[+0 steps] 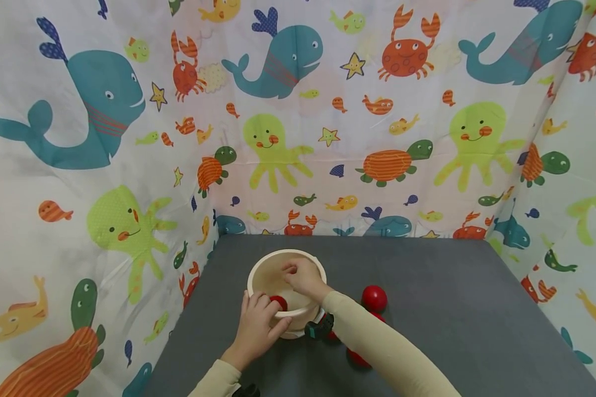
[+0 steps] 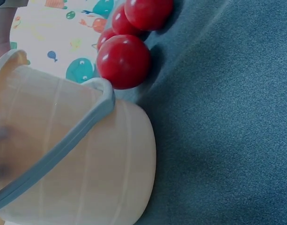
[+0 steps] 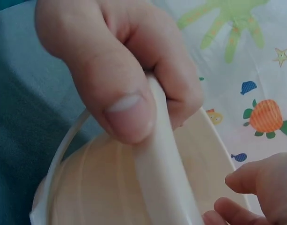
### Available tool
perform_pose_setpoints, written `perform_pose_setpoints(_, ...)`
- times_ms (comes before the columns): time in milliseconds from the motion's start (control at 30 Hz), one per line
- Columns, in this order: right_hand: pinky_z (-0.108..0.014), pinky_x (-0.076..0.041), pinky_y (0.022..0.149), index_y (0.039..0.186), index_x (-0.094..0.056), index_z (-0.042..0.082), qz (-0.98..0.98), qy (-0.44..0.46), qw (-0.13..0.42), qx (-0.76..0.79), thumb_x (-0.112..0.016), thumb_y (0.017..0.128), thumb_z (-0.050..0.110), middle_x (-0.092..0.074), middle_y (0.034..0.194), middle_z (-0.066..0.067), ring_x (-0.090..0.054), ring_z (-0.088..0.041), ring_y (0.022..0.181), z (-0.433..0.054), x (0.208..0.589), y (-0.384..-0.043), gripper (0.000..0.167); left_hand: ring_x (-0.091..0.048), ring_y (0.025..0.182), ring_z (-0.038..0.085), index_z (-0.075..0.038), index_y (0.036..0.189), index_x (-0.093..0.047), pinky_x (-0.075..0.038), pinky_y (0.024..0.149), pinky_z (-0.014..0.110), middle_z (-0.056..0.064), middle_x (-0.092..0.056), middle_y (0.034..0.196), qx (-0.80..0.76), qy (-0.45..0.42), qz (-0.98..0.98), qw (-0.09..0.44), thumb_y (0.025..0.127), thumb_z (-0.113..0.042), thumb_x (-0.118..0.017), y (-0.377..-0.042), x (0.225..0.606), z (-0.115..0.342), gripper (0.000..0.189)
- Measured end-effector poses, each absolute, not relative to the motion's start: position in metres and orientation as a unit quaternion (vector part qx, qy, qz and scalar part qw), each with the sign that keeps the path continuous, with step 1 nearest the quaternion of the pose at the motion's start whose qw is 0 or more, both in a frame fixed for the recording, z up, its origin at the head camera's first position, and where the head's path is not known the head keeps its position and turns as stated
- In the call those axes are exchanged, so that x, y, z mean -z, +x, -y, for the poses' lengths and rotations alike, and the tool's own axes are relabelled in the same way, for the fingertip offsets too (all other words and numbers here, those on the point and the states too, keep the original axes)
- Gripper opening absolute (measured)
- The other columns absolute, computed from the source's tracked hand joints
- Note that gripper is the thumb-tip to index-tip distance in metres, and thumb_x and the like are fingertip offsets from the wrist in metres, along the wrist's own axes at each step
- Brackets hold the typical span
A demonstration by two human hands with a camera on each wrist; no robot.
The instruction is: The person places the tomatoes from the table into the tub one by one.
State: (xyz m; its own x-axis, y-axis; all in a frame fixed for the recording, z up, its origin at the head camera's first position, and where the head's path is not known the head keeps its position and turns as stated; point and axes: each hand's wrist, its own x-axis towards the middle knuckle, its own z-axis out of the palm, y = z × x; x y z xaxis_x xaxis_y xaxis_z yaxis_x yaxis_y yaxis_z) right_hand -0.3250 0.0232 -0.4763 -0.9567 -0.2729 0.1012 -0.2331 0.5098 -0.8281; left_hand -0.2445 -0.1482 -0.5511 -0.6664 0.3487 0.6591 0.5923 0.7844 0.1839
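Observation:
A cream bucket [image 1: 273,274] stands on the grey table, with its handle [image 2: 63,147] hanging down the outside. My left hand [image 1: 258,325] grips the near-left rim, thumb [image 3: 131,117] outside and fingers over the inner side. Just past those fingers a red ball [image 1: 279,301] shows inside the bucket, partly hidden by the hand. From the right, my right hand [image 1: 305,275] reaches across the rim into the bucket's mouth. Its fingers [image 3: 232,211] are loosely bent, a gap separates them from the thumb, and no object shows between them.
Several red balls lie right of the bucket, one [image 1: 374,299] beyond my right forearm and another [image 1: 358,358] partly under it. A printed sea-animal curtain [image 1: 318,127] encloses the grey table [image 1: 442,298] at the back and both sides.

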Motion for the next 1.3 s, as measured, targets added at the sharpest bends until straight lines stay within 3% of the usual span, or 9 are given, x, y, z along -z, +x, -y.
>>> perform_pose_setpoints(167, -0.028, -0.058, 0.060, 0.122, -0.073, -0.001, -0.864, -0.125, 0.050, 0.485, -0.071, 0.097, 0.008, -0.076, 0.107, -0.016, -0.073, -0.028, 0.074, -0.025, 0.478, -0.326, 0.027, -0.058, 0.108, 0.037, -0.016, 0.087, -0.063, -0.035, 0.100, 0.087, 0.006, -0.060, 0.089, 0.198, -0.271, 0.887, 0.316, 0.090, -0.042, -0.073, -0.245, 0.551, 0.146, 0.028)
perform_pose_setpoints(433, -0.032, -0.063, 0.062, 0.123, -0.073, -0.003, -0.854, -0.117, 0.060, 0.503, -0.072, 0.097, 0.010, -0.077, 0.110, -0.019, -0.074, -0.030, 0.086, -0.027, 0.480, -0.327, 0.029, -0.058, 0.109, 0.037, -0.016, 0.084, -0.062, -0.034, 0.101, 0.086, 0.004, -0.057, 0.087, 0.201, -0.267, 0.889, 0.313, 0.089, -0.042, -0.073, -0.245, 0.550, 0.143, 0.028)
perform_pose_setpoints(567, -0.032, -0.062, 0.062, 0.122, -0.074, -0.002, -0.855, -0.119, 0.051, 0.501, -0.073, 0.097, 0.013, -0.077, 0.110, -0.018, -0.073, -0.024, 0.082, -0.028, 0.481, -0.327, 0.029, -0.058, 0.109, 0.036, -0.017, 0.084, -0.062, -0.034, 0.103, 0.087, 0.004, -0.057, 0.087, 0.206, -0.265, 0.890, 0.307, 0.089, -0.042, -0.074, -0.244, 0.550, 0.143, 0.028)
perform_pose_setpoints(767, -0.034, -0.063, 0.061, 0.121, -0.074, -0.001, -0.850, -0.131, 0.029, 0.509, -0.072, 0.097, 0.013, -0.077, 0.110, -0.019, -0.075, -0.030, 0.087, -0.042, 0.472, -0.323, 0.028, -0.058, 0.108, 0.036, -0.017, 0.085, -0.062, -0.034, 0.101, 0.087, 0.004, -0.057, 0.087, 0.201, -0.266, 0.891, 0.307, 0.089, -0.042, -0.074, -0.242, 0.550, 0.143, 0.028)
perform_pose_setpoints(967, -0.035, -0.064, 0.063, 0.124, -0.073, 0.005, -0.856, -0.091, -0.019, 0.508, -0.073, 0.097, 0.015, -0.075, 0.117, -0.018, -0.074, -0.028, 0.096, -0.089, 0.451, -0.330, 0.029, -0.058, 0.109, 0.036, -0.017, 0.087, -0.064, -0.033, 0.102, 0.087, 0.004, -0.059, 0.089, 0.202, -0.263, 0.892, 0.307, 0.089, -0.043, -0.074, -0.242, 0.550, 0.144, 0.028)
perform_pose_setpoints(1167, -0.039, -0.065, 0.072, 0.139, -0.065, 0.005, -0.864, -0.057, -0.037, 0.499, -0.069, 0.102, 0.023, -0.069, 0.131, -0.025, -0.075, -0.034, 0.100, -0.161, 0.440, -0.335, 0.042, -0.058, 0.110, 0.035, -0.016, 0.086, -0.066, -0.033, 0.103, 0.087, 0.004, -0.059, 0.088, 0.200, -0.260, 0.895, 0.303, 0.089, -0.043, -0.076, -0.243, 0.550, 0.146, 0.029)
perform_pose_setpoints(1300, -0.038, -0.066, 0.077, 0.147, -0.058, 0.003, -0.868, -0.027, -0.044, 0.494, -0.064, 0.105, 0.027, -0.064, 0.139, -0.028, -0.071, -0.040, 0.113, -0.209, 0.441, -0.335, 0.048, -0.058, 0.109, 0.034, -0.016, 0.086, -0.067, -0.032, 0.104, 0.087, 0.003, -0.059, 0.088, 0.198, -0.255, 0.898, 0.298, 0.088, -0.043, -0.078, -0.244, 0.549, 0.146, 0.029)
